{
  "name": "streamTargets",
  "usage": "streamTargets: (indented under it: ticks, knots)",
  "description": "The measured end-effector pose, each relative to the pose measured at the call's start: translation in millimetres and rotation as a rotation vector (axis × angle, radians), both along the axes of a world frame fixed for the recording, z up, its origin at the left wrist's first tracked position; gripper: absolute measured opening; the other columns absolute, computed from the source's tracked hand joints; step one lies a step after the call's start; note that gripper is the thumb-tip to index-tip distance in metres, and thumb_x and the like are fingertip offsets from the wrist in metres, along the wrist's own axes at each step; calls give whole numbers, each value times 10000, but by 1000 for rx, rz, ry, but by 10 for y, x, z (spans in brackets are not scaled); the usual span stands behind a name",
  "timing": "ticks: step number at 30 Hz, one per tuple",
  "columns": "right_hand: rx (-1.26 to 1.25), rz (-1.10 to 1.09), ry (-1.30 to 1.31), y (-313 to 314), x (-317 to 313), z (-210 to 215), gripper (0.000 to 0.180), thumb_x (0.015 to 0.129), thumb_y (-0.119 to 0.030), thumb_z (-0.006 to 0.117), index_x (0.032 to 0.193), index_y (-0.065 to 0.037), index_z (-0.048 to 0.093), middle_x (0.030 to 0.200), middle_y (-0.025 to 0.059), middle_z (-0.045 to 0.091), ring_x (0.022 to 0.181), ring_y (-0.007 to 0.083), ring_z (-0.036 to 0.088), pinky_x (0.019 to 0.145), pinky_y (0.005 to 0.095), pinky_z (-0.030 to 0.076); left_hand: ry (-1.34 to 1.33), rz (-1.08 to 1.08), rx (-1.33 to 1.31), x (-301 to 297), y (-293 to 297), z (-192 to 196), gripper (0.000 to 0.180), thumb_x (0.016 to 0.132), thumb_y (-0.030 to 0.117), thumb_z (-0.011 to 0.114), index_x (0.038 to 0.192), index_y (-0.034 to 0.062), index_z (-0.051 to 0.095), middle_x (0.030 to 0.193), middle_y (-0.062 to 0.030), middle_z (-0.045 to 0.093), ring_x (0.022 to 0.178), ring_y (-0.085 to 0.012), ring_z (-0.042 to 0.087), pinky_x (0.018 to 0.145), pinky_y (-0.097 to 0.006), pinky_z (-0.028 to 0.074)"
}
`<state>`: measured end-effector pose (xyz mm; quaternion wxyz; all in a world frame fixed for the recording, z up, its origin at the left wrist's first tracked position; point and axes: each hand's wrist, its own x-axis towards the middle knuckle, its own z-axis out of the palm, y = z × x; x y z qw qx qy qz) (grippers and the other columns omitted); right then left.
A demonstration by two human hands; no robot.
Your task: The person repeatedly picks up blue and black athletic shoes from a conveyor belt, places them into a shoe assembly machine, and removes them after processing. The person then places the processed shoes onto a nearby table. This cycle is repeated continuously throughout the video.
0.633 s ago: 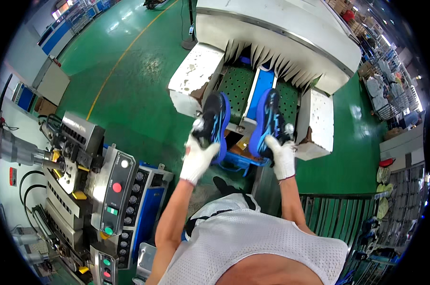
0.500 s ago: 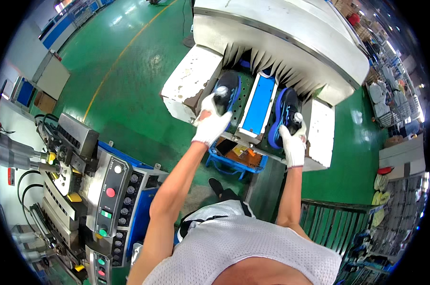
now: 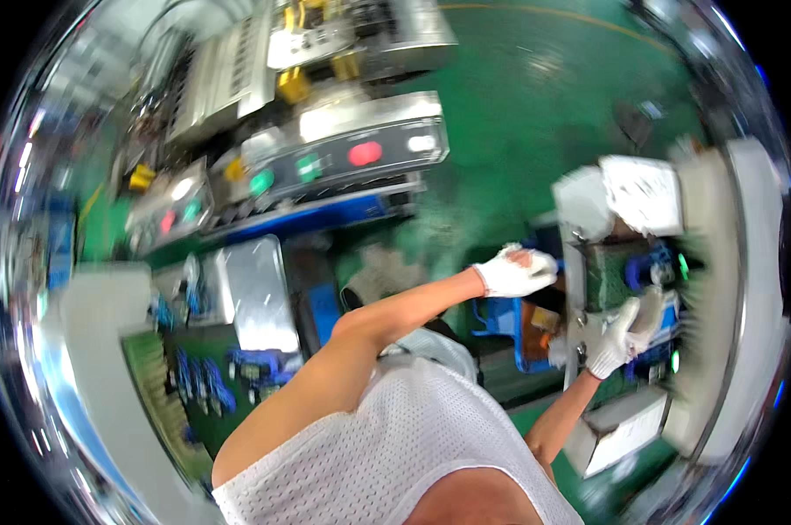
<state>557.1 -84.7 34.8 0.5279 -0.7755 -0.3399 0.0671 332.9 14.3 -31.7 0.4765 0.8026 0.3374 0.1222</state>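
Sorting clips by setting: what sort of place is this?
Probably a factory floor: a green painted floor, a control panel with coloured buttons, and a grey machine that the gloved left hand and right hand reach toward.

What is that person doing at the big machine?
A person in white gloves reaches into a grey machine on a green floor. The left hand is at its near edge, and the right hand is over the blue parts inside. The blur hides whether either hand holds anything.
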Motion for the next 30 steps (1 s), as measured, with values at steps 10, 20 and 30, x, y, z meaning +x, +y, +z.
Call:
streamTargets:
  ticks: [10,20,30]
  knots:
    - [-894,976,208,-112,-929,-862,538,945,-216,692,1393,33,528,1327,231,639,1224,307,631,1034,393,498,1081,774,142,-4755,-1001,231,413,954,433,515,1019,68,697,1062,-212,720,993,-400,694,850,-523,540]
    - [-1125,837,-164,130,-1187,-247,583,892,-333,726,1360,-20,576,1277,201,670,1194,313,645,1024,404,501,1028,1246,92,-6090,-958,2,639,831,557,647,1196,34,607,1292,-223,643,1215,-352,623,1034,-523,440]
    - [-1282,1133,-525,532,-1943,-233,636,922,-517,611,1380,-78,582,1357,152,637,1277,339,573,1081,439,437,929,1163,-196,-6140,-1088,-260,688,735,503,773,1236,55,626,1260,-188,664,1182,-378,622,1013,-565,417]
